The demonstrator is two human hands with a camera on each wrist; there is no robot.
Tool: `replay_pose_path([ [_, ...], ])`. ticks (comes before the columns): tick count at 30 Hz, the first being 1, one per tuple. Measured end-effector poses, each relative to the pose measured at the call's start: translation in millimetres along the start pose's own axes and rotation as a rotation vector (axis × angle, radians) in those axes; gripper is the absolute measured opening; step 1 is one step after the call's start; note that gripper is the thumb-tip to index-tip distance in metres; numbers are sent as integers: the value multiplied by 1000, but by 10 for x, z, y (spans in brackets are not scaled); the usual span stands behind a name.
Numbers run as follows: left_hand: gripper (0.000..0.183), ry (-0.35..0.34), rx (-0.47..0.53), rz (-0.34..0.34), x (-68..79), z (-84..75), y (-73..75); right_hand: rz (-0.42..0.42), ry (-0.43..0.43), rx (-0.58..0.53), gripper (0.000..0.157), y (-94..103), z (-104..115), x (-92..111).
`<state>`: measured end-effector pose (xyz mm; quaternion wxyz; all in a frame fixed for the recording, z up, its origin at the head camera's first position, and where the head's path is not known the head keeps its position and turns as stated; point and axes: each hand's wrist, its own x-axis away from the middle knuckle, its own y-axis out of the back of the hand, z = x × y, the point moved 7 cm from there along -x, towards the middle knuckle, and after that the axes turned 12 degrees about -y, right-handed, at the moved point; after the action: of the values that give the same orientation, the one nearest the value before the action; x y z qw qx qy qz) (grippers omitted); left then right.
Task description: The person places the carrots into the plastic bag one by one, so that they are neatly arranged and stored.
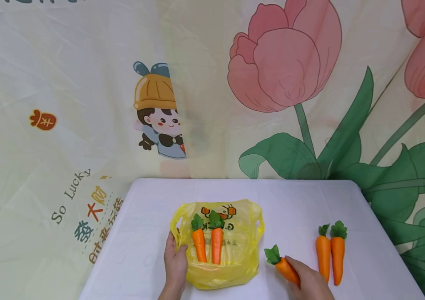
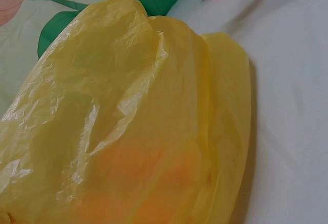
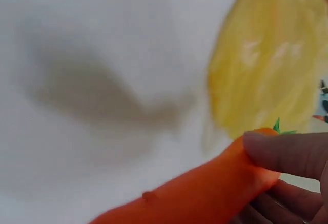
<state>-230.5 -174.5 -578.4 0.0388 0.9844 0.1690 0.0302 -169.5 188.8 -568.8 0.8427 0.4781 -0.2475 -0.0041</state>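
Observation:
A yellow plastic bag (image 1: 231, 273) lies on the table with its mouth spread. Two orange carrots (image 1: 199, 246) (image 1: 217, 243) with green leafy tops rest in it, lower ends behind the front layer. In the left wrist view, orange shows through the bag (image 2: 128, 96). My left hand (image 1: 176, 262) grips the bag's left side near the handle, thumb in front. To the right of the bag, my right hand (image 1: 309, 280) holds another carrot (image 1: 286, 268), leaves pointing toward the bag. The right wrist view has thumb and fingers around this carrot (image 3: 200, 193), its shadow falling on the tabletop.
Two more carrots (image 1: 323, 254) (image 1: 338, 256) lie side by side on the white table (image 1: 291, 204), right of my right hand. Behind the table hangs a backdrop (image 1: 205, 91) printed with tulips and a cartoon figure.

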Motion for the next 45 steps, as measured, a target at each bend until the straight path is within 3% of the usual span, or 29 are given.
replay_pose_path([
  [4,73,-7,10,4,0,3,-6,121,73,-97,63,45,188,127],
  [11,73,-16,12,3,1,3,-8,554,128,-523,65,-47,541,303],
  [15,73,-17,29,10,14,2,-15,675,183,-635,61,-93,780,349],
  [22,75,-26,48,9,17,3,-13,706,335,-732,55,-125,1287,381],
  [32,76,-22,62,-4,7,1,3,576,424,-655,52,-202,1837,189],
  [38,76,-27,75,0,13,-11,7,602,383,-780,57,-260,2078,95],
  [45,77,-7,69,1,7,-1,18,643,238,-950,63,-367,2149,-152],
])
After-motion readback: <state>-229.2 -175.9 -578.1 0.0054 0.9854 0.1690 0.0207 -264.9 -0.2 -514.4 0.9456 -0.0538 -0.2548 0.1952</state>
